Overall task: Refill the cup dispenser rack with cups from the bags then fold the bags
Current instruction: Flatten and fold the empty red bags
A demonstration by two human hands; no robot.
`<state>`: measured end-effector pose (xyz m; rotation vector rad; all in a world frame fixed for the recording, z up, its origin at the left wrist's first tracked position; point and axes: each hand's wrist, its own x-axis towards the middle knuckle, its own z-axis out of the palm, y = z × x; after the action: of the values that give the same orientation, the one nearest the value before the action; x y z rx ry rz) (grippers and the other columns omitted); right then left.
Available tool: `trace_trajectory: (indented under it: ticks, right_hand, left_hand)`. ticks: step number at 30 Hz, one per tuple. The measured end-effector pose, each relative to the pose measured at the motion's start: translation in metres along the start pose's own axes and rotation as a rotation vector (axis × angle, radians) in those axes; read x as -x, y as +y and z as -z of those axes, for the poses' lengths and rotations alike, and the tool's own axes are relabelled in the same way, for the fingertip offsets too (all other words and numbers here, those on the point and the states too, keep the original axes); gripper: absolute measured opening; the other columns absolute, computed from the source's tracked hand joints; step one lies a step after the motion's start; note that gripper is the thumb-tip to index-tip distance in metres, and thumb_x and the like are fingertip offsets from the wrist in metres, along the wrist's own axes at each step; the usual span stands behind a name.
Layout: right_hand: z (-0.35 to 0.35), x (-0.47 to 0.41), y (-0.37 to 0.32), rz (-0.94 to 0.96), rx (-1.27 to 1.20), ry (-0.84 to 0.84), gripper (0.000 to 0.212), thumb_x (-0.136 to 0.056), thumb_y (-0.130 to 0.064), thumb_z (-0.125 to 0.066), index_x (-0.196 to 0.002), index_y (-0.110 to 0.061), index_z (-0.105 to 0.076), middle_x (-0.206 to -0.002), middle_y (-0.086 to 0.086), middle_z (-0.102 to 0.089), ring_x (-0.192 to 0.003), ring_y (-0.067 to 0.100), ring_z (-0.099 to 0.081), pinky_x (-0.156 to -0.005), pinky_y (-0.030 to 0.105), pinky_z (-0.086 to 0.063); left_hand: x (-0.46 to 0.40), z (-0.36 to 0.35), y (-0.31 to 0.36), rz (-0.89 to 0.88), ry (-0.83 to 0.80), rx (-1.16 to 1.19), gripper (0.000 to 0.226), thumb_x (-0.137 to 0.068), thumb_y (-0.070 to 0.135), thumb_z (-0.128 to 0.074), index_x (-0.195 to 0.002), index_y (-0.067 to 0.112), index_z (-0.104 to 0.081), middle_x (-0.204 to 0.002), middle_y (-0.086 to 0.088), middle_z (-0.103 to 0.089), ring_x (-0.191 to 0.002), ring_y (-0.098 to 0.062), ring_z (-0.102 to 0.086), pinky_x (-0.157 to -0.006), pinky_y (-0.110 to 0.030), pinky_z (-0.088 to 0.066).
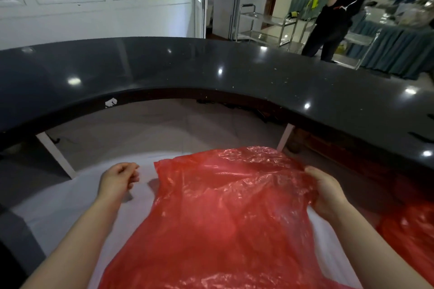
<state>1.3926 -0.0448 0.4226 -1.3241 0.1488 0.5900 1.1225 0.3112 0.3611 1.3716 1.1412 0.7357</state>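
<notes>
Head view, read from left to right. At the far left, a white upright panel [56,155] stands under the curved black counter [211,70], which arcs across the whole frame above your work surface. Your left hand [118,177] hovers just left of the red plastic bag [223,213], apart from its edge; the fingers are curled in toward the palm and grasp nothing. Below the hand lies a white surface [70,206], and your left forearm crosses it from the lower left corner.

In the middle, the red plastic bag is spread flat over the white surface, wrinkled and translucent, reaching from just under the counter's inner edge down to the bottom of the frame. It is the only bag fully in view. No part of it is folded over as far as you can see.

To the right, your right hand [325,192] grips the right edge of the bag, thumb on top and fingers tucked under the plastic. Just beyond that hand, at the lower right edge of the frame, a second mass of red plastic [411,230] lies partly cut off.

In the background at upper right, 1 person in dark clothing [338,14] stands beyond the counter, beside a metal trolley [265,28] and tables draped in blue-green cloth [399,51].
</notes>
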Motion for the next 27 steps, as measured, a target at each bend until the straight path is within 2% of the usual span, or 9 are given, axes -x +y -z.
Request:
trace_trajectory:
  ticks: [4, 7, 10, 12, 13, 17, 22, 25, 27]
  right_hand:
    - [0.016, 0.008, 0.000, 0.000, 0.069, -0.074, 0.036, -0.093, 0.004, -0.041, -0.111, -0.008, -0.069, -0.106, 0.014, -0.072, -0.089, 0.027, -0.070, -0.069, 0.032, -0.058]
    - [0.019, 0.011, 0.004, 0.024, 0.194, -0.036, 0.057, -0.083, 0.020, -0.034, -0.122, -0.011, -0.063, -0.099, 0.016, -0.072, -0.067, 0.019, -0.066, -0.053, 0.026, -0.055]
    - [0.024, 0.012, 0.011, 0.103, 0.283, 0.066, 0.072, -0.088, 0.017, -0.044, -0.146, -0.024, -0.034, -0.090, 0.012, -0.069, -0.045, 0.006, -0.055, -0.040, 0.020, -0.044]
    - [0.028, 0.010, 0.015, 0.106, 0.265, 0.094, 0.082, -0.089, 0.008, -0.054, -0.152, -0.028, -0.017, -0.095, 0.016, -0.067, -0.046, 0.006, -0.058, -0.043, 0.020, -0.047]
    - [0.030, 0.011, 0.015, 0.106, 0.279, 0.099, 0.079, -0.088, 0.004, -0.060, -0.151, -0.024, -0.020, -0.096, 0.014, -0.066, -0.051, 0.007, -0.062, -0.046, 0.022, -0.050]
    - [0.028, 0.013, 0.020, 0.100, 0.376, 0.138, 0.041, -0.090, -0.006, -0.063, -0.128, -0.016, -0.050, -0.094, 0.004, -0.068, -0.070, 0.014, -0.068, -0.049, 0.024, -0.054]
    - [0.031, 0.003, 0.026, 0.067, 0.464, 0.195, 0.018, -0.092, -0.004, -0.056, -0.105, -0.008, -0.068, -0.096, 0.011, -0.071, -0.095, 0.029, -0.067, -0.077, 0.042, -0.056]
    - [0.036, -0.002, 0.027, 0.106, 0.377, 0.293, 0.017, -0.090, 0.002, -0.051, -0.088, -0.005, -0.067, -0.072, 0.011, -0.063, -0.054, 0.016, -0.058, -0.046, 0.022, -0.048]
    - [0.042, -0.006, 0.025, 0.131, 0.306, 0.387, 0.022, -0.089, 0.001, -0.051, -0.072, -0.010, -0.057, -0.066, 0.012, -0.057, -0.050, 0.017, -0.053, -0.046, 0.024, -0.046]
  left_hand:
    - [0.011, -0.017, 0.005, 0.036, -0.175, -0.004, 0.015, -0.096, 0.021, -0.053, -0.090, 0.013, -0.065, -0.085, -0.010, -0.065, -0.067, -0.020, -0.057, -0.052, -0.024, -0.043]
    - [0.017, -0.037, 0.008, -0.018, -0.241, -0.118, 0.019, -0.095, 0.024, -0.057, -0.111, 0.015, -0.061, -0.102, -0.010, -0.063, -0.079, -0.023, -0.061, -0.063, -0.026, -0.048]
    - [0.014, -0.047, 0.005, -0.070, -0.195, -0.417, 0.044, -0.089, 0.022, -0.066, -0.129, 0.011, -0.052, -0.117, -0.016, -0.060, -0.104, -0.032, -0.061, -0.090, -0.037, -0.047]
    - [0.014, -0.052, 0.002, -0.044, -0.183, -0.446, 0.044, -0.086, 0.019, -0.068, -0.125, 0.004, -0.055, -0.117, -0.019, -0.063, -0.106, -0.033, -0.061, -0.095, -0.040, -0.045]
    - [0.014, -0.055, 0.000, -0.024, -0.190, -0.433, 0.040, -0.086, 0.018, -0.069, -0.121, 0.002, -0.059, -0.115, -0.019, -0.064, -0.104, -0.032, -0.062, -0.094, -0.039, -0.046]
    - [0.015, -0.064, -0.003, 0.101, -0.279, -0.195, 0.022, -0.088, 0.011, -0.066, -0.107, 0.001, -0.068, -0.092, -0.015, -0.071, -0.078, -0.024, -0.065, -0.074, -0.032, -0.050]
    - [0.003, -0.069, 0.005, 0.178, -0.345, -0.022, 0.015, -0.094, 0.011, -0.056, -0.102, 0.004, -0.066, -0.084, -0.012, -0.068, -0.066, -0.020, -0.063, -0.063, -0.028, -0.048]
    - [-0.009, -0.067, 0.009, 0.192, -0.264, 0.046, 0.018, -0.095, 0.012, -0.054, -0.106, 0.003, -0.063, -0.079, -0.011, -0.063, -0.062, -0.021, -0.055, -0.062, -0.029, -0.044]
    - [-0.017, -0.065, 0.009, 0.179, -0.204, 0.050, 0.022, -0.096, 0.011, -0.053, -0.113, 0.000, -0.062, -0.077, -0.009, -0.060, -0.065, -0.021, -0.053, -0.063, -0.030, -0.042]
